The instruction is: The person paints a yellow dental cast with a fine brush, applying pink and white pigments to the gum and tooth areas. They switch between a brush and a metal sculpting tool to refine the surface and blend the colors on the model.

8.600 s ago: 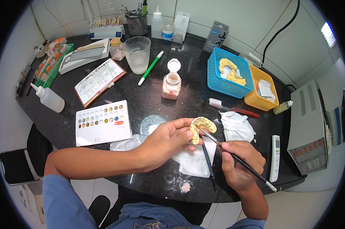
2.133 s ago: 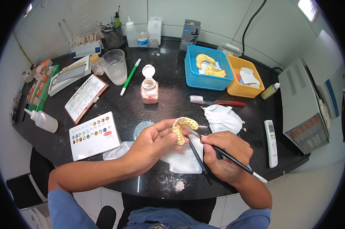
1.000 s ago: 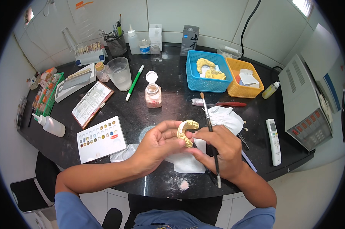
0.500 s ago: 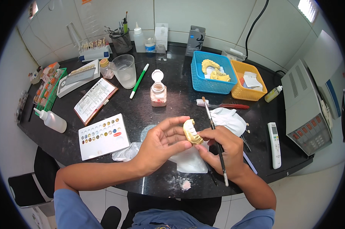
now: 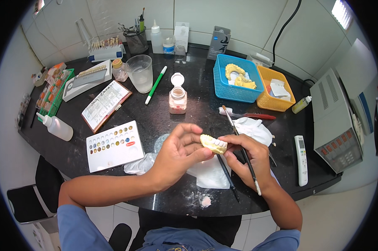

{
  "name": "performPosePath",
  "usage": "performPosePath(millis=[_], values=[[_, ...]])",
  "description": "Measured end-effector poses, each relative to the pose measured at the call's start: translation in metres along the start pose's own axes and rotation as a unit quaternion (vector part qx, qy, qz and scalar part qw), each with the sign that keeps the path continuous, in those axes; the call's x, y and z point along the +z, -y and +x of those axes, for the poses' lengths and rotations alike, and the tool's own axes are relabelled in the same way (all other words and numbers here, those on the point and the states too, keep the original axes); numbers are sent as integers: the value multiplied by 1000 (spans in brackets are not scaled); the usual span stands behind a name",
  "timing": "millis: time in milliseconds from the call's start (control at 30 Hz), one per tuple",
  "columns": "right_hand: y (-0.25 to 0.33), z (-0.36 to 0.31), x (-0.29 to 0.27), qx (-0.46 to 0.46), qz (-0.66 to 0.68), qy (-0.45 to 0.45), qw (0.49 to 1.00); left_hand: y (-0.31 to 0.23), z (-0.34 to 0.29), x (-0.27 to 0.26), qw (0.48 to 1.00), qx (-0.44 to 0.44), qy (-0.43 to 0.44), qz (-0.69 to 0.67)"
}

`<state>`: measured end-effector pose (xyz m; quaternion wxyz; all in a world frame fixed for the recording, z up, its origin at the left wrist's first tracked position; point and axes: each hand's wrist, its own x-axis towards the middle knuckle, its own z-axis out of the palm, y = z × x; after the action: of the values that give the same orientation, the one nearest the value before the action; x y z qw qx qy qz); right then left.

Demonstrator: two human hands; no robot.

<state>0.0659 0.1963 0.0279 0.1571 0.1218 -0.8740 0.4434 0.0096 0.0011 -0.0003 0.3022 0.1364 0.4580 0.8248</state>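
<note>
Over the middle of the desk, a yellow dental cast (image 5: pixel 208 144) with a row of white teeth along its upper side is held up in both hands. My left hand (image 5: pixel 176 154) grips its left end between thumb and fingers. The thumb and index finger of my right hand (image 5: pixel 252 161) pinch its right end. That same hand also keeps a thin dark-handled brush (image 5: pixel 231 122), brown bristles pointing away and up, slanting across the fingers. Below them lie a white tissue (image 5: pixel 210 175) and a black pen-like tool (image 5: pixel 228 175).
Beyond stands an open jar of pink powder (image 5: pixel 178 101). A blue basket (image 5: pixel 239 95) with casts and a yellow basket (image 5: pixel 275 102) sit at the far right. Nearer are a toothbrush (image 5: pixel 256 116) and a white remote (image 5: pixel 300 161). A color palette (image 5: pixel 109 161) lies left; spilled powder (image 5: pixel 206 201) marks the front edge.
The cast has been turned between my fingers, so its row of white teeth now faces up and toward me. The brush stays in my right hand; the view has shifted slightly.
</note>
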Motion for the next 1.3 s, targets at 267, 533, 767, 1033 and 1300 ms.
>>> performPosePath(millis=[267,533,767,1033,1300], values=[[-2,-1,-1,-9,11,4,1000,-8,-1,6,999,-23,38,-4],[3,-2,-2,-31,2,1,1000,-7,0,3,998,-29,47,-13],[4,-2,-1,-44,6,4,999,-5,0,3,998,-35,53,-17],[-9,-5,-5,11,56,-83,995,0,0,-1,999,-36,4,26],[-12,-3,-11,35,199,-126,971,-3,-1,2,998,-25,8,65]])
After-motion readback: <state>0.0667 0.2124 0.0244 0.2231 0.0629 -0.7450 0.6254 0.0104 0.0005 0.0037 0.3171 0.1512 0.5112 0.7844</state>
